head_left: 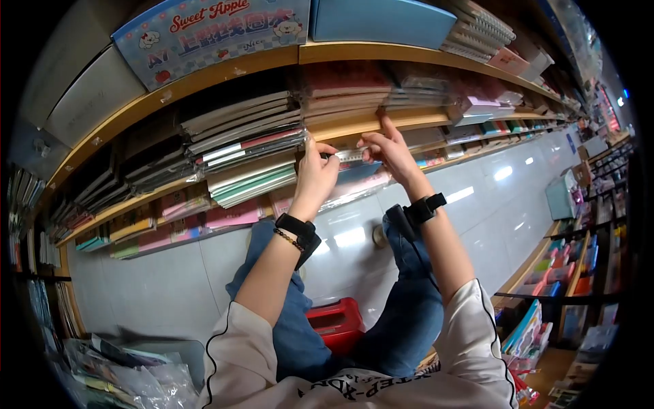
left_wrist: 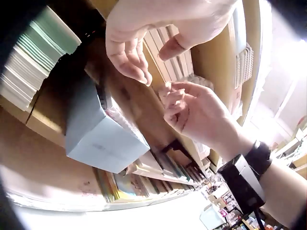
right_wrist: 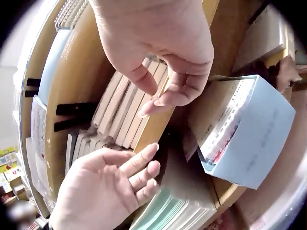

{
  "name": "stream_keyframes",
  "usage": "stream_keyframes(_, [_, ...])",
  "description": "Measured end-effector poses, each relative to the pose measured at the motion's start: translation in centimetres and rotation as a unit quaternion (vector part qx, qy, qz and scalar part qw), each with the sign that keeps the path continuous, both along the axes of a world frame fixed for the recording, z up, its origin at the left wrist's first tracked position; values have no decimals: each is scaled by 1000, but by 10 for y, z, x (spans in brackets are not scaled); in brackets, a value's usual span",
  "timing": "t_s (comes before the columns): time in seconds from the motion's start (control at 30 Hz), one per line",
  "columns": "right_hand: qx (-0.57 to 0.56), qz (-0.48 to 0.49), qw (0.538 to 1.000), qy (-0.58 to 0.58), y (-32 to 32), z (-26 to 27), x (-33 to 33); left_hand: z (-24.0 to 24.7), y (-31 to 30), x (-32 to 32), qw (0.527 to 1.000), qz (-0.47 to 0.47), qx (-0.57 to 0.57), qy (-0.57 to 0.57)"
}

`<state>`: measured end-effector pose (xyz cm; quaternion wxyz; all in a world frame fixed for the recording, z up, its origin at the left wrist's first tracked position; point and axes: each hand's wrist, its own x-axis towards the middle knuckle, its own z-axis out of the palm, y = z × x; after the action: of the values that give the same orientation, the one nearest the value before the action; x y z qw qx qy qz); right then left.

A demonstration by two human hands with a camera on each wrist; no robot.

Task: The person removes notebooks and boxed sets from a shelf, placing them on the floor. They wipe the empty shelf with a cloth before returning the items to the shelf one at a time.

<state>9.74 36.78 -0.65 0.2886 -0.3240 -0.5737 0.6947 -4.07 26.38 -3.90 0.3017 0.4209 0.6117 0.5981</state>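
Observation:
My left hand [head_left: 317, 174] is at the shelf front, its fingers loosely bent and nothing in them. Across from it is my right hand [head_left: 396, 155], index finger extended toward the shelf edge, the others loosely curled and bare. In the right wrist view, the right fingertips are close over the wooden shelf edge [right_wrist: 152, 123], before a stack of pale-edged notebooks [right_wrist: 129, 105]. Below both hands, a light blue box [left_wrist: 105, 139] holds upright booklets [right_wrist: 228, 120]. Beside the left hand lies a stack of notebooks with green and white page edges [head_left: 252, 180].
Wrapped dark-covered notebooks [head_left: 238, 129] fill the shelf at left. A printed blue box [head_left: 214, 37] and spiral notebooks [head_left: 480, 31] sit on the upper shelf. A red stool [head_left: 337, 324] is between the person's legs; plastic-wrapped goods [head_left: 129, 375] lie at lower left.

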Motion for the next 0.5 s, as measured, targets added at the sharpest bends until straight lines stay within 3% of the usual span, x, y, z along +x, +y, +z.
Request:
stream_keyframes(0.2, [3,1,1000,26,1,-12,1,6,1,-1,999,-5,-21,-34])
stream_keyframes(0.27, [27,13,999,25,-2,-15,-2,16,3,-2,990,-45,-74,-109])
stream_keyframes(0.5, [73,13,996,53,-2,-19,-3,7,7,0,993,-57,-24,-102])
